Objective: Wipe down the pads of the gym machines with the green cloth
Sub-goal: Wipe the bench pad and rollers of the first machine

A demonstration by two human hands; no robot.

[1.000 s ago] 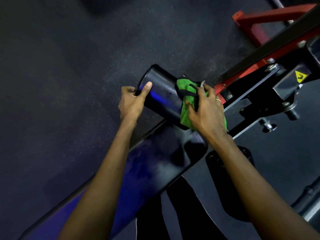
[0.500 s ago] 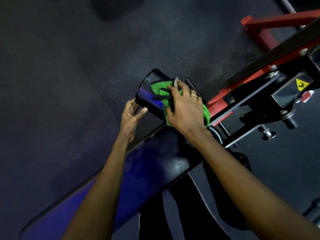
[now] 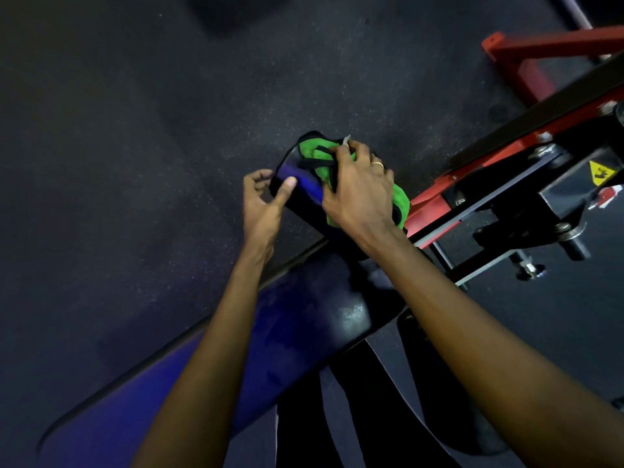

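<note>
- While we look down over a dim gym floor, our right hand [image 3: 358, 194] presses the green cloth [image 3: 315, 153] onto a black roller pad [image 3: 304, 192], fingers curled over the bunched fabric.
- The roller's long axis runs from its free end at upper left down to the red frame [image 3: 429, 211] at right; the cloth lies on top, under the palm.
- Our left hand [image 3: 261, 211] sits at the free end, thumb tip touching the pad, other fingers loosely curled, holding nothing.
- We judge the next wipe follows that axis, led by the right hand.
- A long bench pad [image 3: 304, 315] lies nearer us.
</note>
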